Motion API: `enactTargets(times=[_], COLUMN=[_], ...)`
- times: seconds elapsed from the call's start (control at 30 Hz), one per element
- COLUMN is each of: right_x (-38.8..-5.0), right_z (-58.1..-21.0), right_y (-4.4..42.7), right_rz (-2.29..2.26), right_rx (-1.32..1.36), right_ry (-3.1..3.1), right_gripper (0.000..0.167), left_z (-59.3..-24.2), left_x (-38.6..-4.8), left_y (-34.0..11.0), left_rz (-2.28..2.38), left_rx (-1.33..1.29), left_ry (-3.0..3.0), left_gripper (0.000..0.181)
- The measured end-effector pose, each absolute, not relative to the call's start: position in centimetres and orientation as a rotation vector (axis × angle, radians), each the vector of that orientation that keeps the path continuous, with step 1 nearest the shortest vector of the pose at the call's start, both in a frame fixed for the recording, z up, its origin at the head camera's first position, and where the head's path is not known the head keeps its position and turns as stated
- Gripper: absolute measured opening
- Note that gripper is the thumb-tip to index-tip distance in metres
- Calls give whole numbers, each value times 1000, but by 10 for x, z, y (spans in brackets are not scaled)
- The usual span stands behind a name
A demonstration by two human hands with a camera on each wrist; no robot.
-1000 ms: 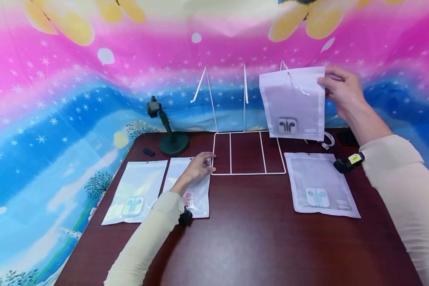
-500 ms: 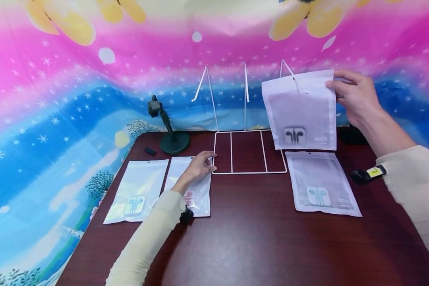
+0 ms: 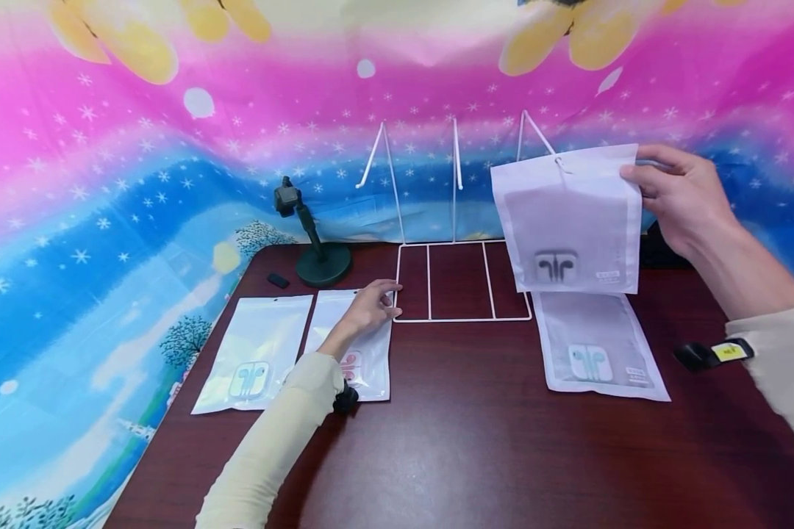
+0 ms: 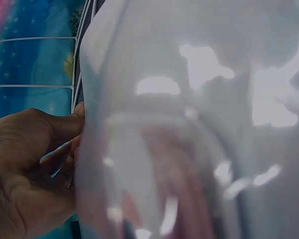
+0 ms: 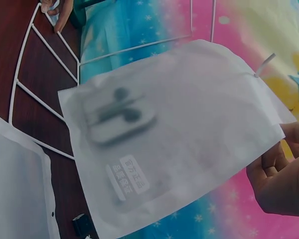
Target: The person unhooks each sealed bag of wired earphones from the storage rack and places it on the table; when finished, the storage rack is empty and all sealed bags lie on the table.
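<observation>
My right hand (image 3: 691,198) pinches the upper right corner of a frosted white zip bag (image 3: 565,217) with dark earphones in a case inside. Through the hole at its top runs the right hook (image 3: 541,134) of a white wire display rack (image 3: 462,320); the bag sits close to the hook's upturned tip (image 5: 265,63), tilted. My left hand (image 3: 369,310) grips the left side of the rack's base between thumb and fingers. Under the left forearm lies a bag with pink earphones (image 4: 159,184). The rack's other two hooks (image 3: 370,156) carry nothing.
A bag with pale green earphones (image 3: 592,338) lies below the held bag, partly covered by it. Another such bag (image 3: 258,345) lies far left. A dark green stand (image 3: 323,263) and a small black object (image 3: 278,281) are at the back left of the brown table (image 3: 476,441).
My right hand has drawn the bag forward, right and down along the hook, from partway along it to near the tip. The left hand stays on the rack.
</observation>
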State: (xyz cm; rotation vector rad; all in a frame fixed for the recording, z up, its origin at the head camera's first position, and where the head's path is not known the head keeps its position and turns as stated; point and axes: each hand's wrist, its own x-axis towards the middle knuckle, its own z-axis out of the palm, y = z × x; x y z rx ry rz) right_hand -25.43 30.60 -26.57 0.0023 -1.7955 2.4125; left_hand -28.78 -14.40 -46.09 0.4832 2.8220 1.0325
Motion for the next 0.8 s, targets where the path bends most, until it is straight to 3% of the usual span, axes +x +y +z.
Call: enactTargets(times=[0.8], right_x=[-217], right_z=[-268], right_y=[315], right_rz=[2371], right_rx=[132], right_ry=[-1760], right_gripper=[21], left_z=[-460], left_x=[-287], left_y=[-145], left_rz=[1017], left_rx=[477], left_ry=[2829], left_gripper=[50])
